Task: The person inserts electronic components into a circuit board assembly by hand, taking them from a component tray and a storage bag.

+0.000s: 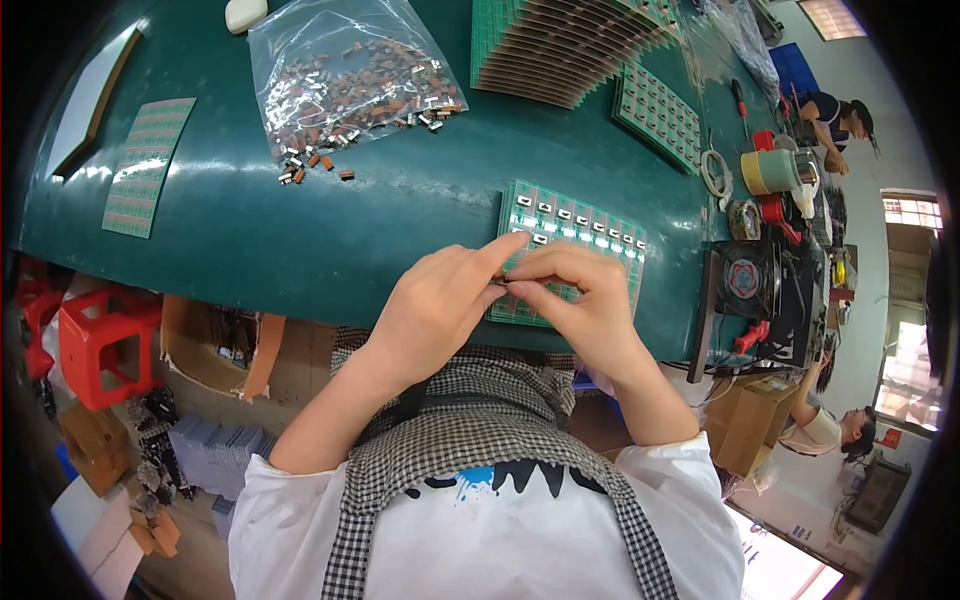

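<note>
Below the middle of the table lies a green circuit board panel [520,310], with small metal-cased components [581,219] along its far rows. Over its near left part my hands meet at the fingertips. My right hand [588,300] pinches a small electronic component [503,280] between thumb and index finger; its exact kind is mostly hidden. My left hand [435,305] has its thumb and bent fingers closed at the same piece, while its index finger stretches over the board's second row. Ahead to the left, a clear plastic bag [350,70] spills similar orange-brown and silver components [320,160].
A fanned stack of panels [560,55] and a populated panel [658,115] lie at the far side. Another panel [148,168] rests at left. A fan [745,278] and cable coil [716,173] stand right. Two other people are at right; a red stool [105,345] stands below left.
</note>
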The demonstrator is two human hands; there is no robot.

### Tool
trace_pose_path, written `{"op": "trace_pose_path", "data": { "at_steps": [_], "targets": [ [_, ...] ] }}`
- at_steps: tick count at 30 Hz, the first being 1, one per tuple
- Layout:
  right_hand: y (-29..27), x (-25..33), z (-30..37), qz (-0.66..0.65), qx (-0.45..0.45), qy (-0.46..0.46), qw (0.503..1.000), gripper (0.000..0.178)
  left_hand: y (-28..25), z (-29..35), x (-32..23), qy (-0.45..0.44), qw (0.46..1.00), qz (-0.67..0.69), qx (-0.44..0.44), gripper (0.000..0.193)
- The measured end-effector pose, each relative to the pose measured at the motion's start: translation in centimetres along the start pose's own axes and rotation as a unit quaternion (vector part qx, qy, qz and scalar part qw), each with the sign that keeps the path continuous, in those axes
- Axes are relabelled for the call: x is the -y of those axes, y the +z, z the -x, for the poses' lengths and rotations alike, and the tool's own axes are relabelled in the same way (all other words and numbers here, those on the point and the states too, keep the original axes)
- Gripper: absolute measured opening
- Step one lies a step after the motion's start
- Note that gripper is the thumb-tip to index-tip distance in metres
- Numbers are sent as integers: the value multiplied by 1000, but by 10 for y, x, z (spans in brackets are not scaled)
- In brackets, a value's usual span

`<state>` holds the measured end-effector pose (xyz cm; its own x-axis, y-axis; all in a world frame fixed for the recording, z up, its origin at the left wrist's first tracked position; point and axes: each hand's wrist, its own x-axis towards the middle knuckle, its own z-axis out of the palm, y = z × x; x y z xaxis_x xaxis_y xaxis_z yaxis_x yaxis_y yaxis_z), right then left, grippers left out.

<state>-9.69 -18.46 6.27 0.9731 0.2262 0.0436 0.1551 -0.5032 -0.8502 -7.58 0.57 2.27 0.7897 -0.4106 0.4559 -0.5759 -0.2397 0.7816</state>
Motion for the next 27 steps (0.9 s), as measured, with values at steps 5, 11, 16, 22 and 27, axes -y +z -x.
{"op": "trace_pose_path", "data": {
  "at_steps": [5,11,16,22,27],
  "targets": [
    [1,-6,2,-109,-19,83,990,18,-7,-4,8,19,997,-67,-22,50],
    [-22,-18,4,-190,-32,163,968,16,-52,-20,56,-92,913,-378,-120,35],
    [-26,-17,8,-210,-74,172,960,19,-51,-12,70,-108,936,-322,-88,20],
    [-25,-25,6,-75,-113,109,985,17,-48,-12,68,-81,948,-293,-96,17],
    [-27,-22,2,-58,-89,145,984,15,-50,-10,69,-87,951,-279,-98,16]
  ]
}}
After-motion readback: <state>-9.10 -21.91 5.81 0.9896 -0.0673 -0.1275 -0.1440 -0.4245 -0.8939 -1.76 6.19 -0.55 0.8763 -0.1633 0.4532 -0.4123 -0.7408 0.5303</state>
